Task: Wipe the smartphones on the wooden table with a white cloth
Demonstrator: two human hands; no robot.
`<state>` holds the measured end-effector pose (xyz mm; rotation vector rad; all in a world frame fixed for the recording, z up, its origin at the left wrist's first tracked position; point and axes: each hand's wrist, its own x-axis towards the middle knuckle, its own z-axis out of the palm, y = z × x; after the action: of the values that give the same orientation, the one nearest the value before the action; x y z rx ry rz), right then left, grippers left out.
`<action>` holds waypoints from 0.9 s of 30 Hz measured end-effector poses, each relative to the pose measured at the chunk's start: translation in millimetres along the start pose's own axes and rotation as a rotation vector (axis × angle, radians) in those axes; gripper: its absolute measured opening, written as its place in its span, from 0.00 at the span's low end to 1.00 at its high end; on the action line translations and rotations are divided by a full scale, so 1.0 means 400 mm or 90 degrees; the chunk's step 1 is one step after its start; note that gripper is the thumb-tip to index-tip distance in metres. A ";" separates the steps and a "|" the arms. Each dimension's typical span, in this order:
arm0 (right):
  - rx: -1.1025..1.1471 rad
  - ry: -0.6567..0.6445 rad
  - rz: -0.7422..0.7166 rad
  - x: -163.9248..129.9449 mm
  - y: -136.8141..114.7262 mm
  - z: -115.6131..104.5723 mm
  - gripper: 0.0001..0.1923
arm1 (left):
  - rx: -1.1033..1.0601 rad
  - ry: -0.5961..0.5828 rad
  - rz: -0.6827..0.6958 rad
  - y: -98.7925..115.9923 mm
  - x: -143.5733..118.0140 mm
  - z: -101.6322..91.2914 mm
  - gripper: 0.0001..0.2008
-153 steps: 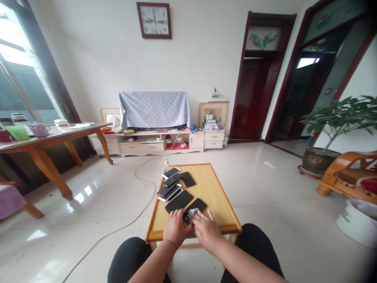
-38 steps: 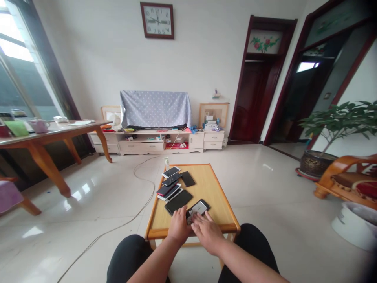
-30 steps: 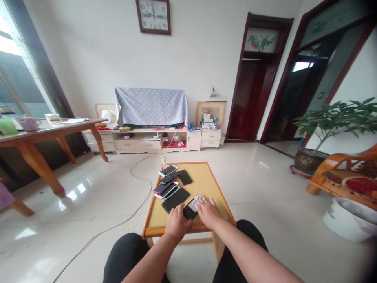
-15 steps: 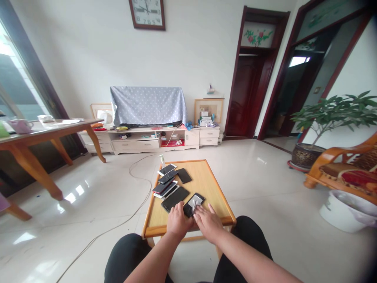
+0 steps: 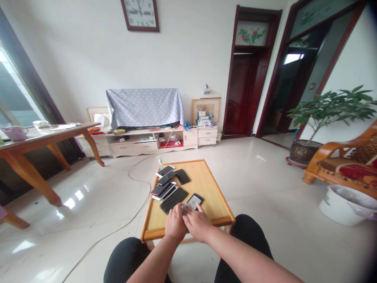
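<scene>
A dark smartphone [image 5: 195, 200] with a lit, pale screen lies near the front of the small wooden table [image 5: 206, 181]. My left hand [image 5: 176, 221] is curled round its near left end, though the fingertips are partly hidden. Above that same end, my right hand [image 5: 196, 223] presses a crumpled greyish-white cloth [image 5: 185, 206] under its fingers, close against my left hand. A larger black device [image 5: 174, 199], perhaps a tablet or big phone, lies just left of the hands. Behind it several phones [image 5: 162, 188] overlap, and a black phone [image 5: 182, 176] lies apart.
A pump bottle [image 5: 160, 162] stands at the table's far left corner. A cable [image 5: 129, 217] runs over the floor on the left. To the right are a white bucket [image 5: 338, 206], a wooden chair [image 5: 326, 157] and a potted plant [image 5: 306, 151]. My knees flank the table.
My right hand has slid the cloth from the middle of the phone's screen left and toward its near end, up against my left hand. The view has shifted slightly.
</scene>
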<state>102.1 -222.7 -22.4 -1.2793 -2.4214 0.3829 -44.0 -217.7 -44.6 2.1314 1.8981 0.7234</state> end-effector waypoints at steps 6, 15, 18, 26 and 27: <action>-0.040 -0.028 0.098 0.061 0.063 -0.034 0.27 | 0.001 0.007 -0.006 0.012 0.007 -0.001 0.28; -0.088 0.027 0.249 0.025 0.147 -0.050 0.29 | 0.028 0.005 0.003 0.015 0.011 -0.006 0.26; -0.102 0.027 0.254 -0.029 0.125 -0.028 0.30 | 0.032 0.004 0.002 0.022 0.009 -0.010 0.25; -0.050 0.038 0.128 -0.064 0.036 -0.001 0.26 | 0.009 0.004 0.000 0.022 0.002 -0.012 0.23; -0.039 0.028 0.118 -0.052 0.035 -0.005 0.26 | 0.006 0.007 0.004 0.021 0.001 -0.011 0.22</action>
<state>124.1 -232.2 -30.4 -1.5280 -2.3013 0.3288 -38.7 -219.3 -36.7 2.1444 1.9036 0.7303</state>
